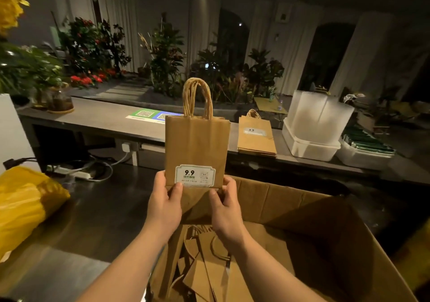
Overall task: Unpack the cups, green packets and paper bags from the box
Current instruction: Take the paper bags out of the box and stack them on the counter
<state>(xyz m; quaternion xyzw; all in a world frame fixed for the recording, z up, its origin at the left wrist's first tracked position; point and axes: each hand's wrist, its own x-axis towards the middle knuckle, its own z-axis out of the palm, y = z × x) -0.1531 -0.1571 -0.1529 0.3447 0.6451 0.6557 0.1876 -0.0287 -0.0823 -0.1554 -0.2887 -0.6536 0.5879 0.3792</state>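
Paper bags loose in open box. Left hand and right hand grip bottom corners of upright bag above box. Beyond, bag stack flat on surface.

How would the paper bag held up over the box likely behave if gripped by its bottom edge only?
Probably light: the paper bag stands upright from a pinch by the left hand and right hand at its base. Folded flat, it looks fairly stiff. Its twisted handles hold their loop, though harder squeezing would likely crease it.
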